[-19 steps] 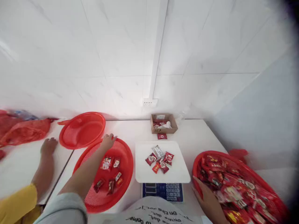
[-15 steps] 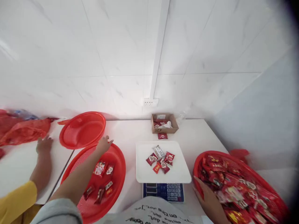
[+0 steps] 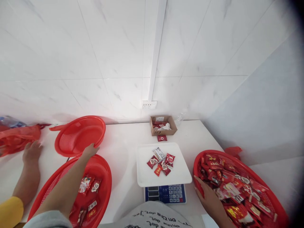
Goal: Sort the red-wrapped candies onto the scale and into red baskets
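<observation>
My left hand (image 3: 89, 151) is at the far rim of the near-left red basket (image 3: 109, 180), its fingers closed on the rim; a few wrapped sweets lie inside that basket. It is also close to the far-left red basket (image 3: 79, 136), which holds nothing visible. On the right, my right hand (image 3: 206, 194) grips the left rim of a red basket (image 3: 237, 163) heaped with red packets. Between my hands, a white tray (image 3: 147, 180) on a blue scale (image 3: 166, 193) carries several small packets (image 3: 163, 166).
Behind the tray stands a small cardboard box (image 3: 163, 130) of packets, with one red packet (image 3: 162, 138) in front. At the left, another person's hand (image 3: 32, 152) is beside a red plastic bag (image 3: 21, 137). A tiled wall (image 3: 118, 63) rises behind the table.
The near-left basket has shifted left and toward me, and my left hand has moved left, closing on its rim. The other person's hand moved left. The view has shifted slightly.
</observation>
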A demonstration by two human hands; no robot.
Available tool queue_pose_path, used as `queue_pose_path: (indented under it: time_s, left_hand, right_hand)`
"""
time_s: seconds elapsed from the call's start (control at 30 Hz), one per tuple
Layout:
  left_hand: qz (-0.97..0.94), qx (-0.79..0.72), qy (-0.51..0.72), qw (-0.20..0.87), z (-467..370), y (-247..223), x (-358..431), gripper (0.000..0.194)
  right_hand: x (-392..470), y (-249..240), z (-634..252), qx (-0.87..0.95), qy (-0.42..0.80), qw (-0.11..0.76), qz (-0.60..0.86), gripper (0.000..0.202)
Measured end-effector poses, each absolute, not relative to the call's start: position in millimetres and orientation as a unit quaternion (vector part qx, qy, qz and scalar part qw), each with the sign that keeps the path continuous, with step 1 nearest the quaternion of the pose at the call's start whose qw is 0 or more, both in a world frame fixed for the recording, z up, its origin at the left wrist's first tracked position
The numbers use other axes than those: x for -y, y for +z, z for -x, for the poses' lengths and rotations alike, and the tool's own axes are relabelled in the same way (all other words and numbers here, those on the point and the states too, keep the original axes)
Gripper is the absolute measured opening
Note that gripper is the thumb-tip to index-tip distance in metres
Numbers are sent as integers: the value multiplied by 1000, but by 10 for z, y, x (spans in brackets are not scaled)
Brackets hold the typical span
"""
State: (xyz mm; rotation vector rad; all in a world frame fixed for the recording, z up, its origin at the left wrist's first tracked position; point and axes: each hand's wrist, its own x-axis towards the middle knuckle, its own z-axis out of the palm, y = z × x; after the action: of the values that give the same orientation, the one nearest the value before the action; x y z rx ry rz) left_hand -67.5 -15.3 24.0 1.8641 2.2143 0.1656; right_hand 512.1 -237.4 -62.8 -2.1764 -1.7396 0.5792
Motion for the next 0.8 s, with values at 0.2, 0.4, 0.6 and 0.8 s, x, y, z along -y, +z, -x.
queue_pose_path:
  time_s: [0.2, 0.4, 0.6, 0.8]
  left_hand:
    - [-651, -736, -1, 187, 589, 113, 287, 36]
    - [-689, -689, -24, 222, 393, 53, 525, 41]
    - [-672, -707, 30, 219, 285, 85, 464, 53]
    - [-664, -723, 38, 187, 234, 24, 301, 58]
  right_hand:
    - [2379, -631, -5111, 612, 165, 145, 760, 50]
    - [2380, -608, -5078, 615, 154, 144, 760, 50]
    - [2373, -575, -5061, 611, 159, 137, 763, 50]
    - [2370, -561, -5056, 611, 169, 155, 757, 48]
